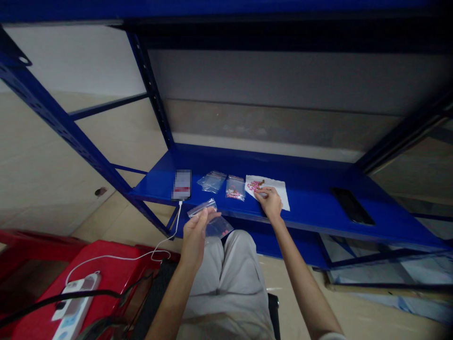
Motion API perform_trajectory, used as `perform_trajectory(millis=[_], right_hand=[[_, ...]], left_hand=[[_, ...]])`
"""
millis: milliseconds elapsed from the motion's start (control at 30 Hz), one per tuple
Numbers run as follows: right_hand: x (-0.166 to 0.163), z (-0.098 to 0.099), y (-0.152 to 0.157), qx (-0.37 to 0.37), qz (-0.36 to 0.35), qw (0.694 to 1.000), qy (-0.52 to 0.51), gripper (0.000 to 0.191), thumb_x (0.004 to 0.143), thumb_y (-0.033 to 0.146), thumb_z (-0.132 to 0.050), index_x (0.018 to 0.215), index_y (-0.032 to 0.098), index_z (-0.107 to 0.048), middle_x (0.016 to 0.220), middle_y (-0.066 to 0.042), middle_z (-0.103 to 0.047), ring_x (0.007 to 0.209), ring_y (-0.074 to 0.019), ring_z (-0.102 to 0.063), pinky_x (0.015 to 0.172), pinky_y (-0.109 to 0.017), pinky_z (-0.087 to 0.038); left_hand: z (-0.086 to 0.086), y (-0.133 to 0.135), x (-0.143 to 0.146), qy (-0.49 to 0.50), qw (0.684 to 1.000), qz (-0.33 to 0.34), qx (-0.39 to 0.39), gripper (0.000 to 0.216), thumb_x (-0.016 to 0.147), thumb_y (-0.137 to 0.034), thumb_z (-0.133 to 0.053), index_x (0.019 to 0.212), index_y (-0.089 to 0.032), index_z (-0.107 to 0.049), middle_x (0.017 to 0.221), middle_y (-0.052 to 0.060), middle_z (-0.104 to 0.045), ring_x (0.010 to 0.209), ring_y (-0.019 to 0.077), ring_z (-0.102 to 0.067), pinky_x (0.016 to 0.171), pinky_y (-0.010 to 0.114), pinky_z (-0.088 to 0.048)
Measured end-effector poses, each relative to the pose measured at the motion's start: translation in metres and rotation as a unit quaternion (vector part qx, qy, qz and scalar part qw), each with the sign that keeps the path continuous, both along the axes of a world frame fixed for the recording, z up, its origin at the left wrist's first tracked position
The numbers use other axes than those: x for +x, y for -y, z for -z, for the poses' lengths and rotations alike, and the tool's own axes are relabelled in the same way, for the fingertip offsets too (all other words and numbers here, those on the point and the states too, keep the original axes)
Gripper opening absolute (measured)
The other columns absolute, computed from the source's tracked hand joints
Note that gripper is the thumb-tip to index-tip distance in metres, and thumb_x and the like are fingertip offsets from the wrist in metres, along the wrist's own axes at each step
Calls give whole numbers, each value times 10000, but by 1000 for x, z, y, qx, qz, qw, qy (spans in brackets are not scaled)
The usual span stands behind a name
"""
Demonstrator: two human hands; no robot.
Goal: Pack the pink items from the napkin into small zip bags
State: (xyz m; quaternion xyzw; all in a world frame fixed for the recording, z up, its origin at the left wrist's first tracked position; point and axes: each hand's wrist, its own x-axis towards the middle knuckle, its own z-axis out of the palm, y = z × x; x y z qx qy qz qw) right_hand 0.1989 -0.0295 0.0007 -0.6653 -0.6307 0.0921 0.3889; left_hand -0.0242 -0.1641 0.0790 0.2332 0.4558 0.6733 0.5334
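Note:
My left hand pinches a clear zip-lock bag near its top, over my lap in front of the shelf edge; a few pink bits lie in its lower corner. At the white paper sheet, my right hand has its fingertips drawn together at a small heap of pink beads. Whether a bead is between those fingers is too small to see. Left of the paper lies a filled bag with pink and pale pieces at its bottom. Several flat clear bags overlap beside it.
A phone with a lit screen lies on the blue shelf, its white cable running down to a power strip on a red stool. A dark phone-like slab lies at right. Blue uprights frame the shelf.

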Motion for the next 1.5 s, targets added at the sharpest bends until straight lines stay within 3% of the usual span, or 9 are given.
perform_trajectory(millis=[200,467,700,867,967,1067,1167,1267,1500], right_hand=[[-3,5,5,53,31,998,-24,322,771,428,-504,884,192,-692,951,-58,-587,547,-106,-524,543,-250,-384],[-1,9,0,17,63,998,-1,288,744,427,-528,809,213,-710,987,-46,-576,560,-105,-528,541,-248,-368],[-1,11,1,22,60,998,0,289,744,454,-536,798,229,-708,990,-38,-579,539,-94,-523,516,-245,-371],[0,5,1,86,45,991,-89,378,727,493,-551,789,153,-706,961,-86,-568,506,-84,-495,556,-275,-444],[-5,-7,10,135,24,979,-153,357,732,459,-570,816,135,-696,931,-87,-549,519,-82,-489,556,-278,-468],[-17,-30,34,106,-39,976,-184,298,727,434,-592,796,160,-690,914,-71,-534,543,-86,-492,450,-228,-428],[-36,-58,64,20,-194,963,-185,209,734,375,-611,750,183,-691,962,-66,-528,568,-78,-502,386,-181,-365],[-53,-78,87,-29,-314,937,-152,138,727,330,-632,761,216,-702,983,-53,-542,571,-76,-506,424,-192,-393],[-69,-81,103,-36,-265,962,-47,96,739,266,-617,755,250,-710,996,-37,-574,571,-100,-521,548,-262,-463]], left_hand=[[-2,8,2,-27,999,24,18,317,678,-363,-663,871,-114,-690,910,110,-677,851,220,-633,742,332,-520],[-5,8,9,-119,986,109,31,206,658,-314,-679,731,-124,-712,958,97,-643,830,224,-624,612,287,-553],[-2,0,10,-227,957,171,50,223,683,-324,-659,804,-147,-720,935,92,-663,846,221,-623,717,307,-532],[3,-5,7,-333,926,136,114,135,703,-299,-647,733,-192,-724,915,79,-675,892,224,-609,825,345,-462],[7,-7,4,-407,898,93,140,79,679,-304,-672,672,-241,-718,881,48,-688,864,219,-608,838,365,-424],[15,-10,2,-473,863,72,162,101,675,-309,-681,766,-281,-716,894,29,-692,864,209,-607,840,364,-391],[24,-13,0,-537,823,69,174,162,694,-313,-669,854,-307,-698,931,14,-687,879,193,-607,840,351,-368],[31,-14,-2,-585,787,68,183,170,731,-282,-638,890,-322,-682,966,1,-679,897,179,-600,854,349,-346],[32,-10,-5,-618,756,79,199,253,795,-203,-550,1014,-299,-634,1017,12,-663,935,168,-588,899,363,-318]])
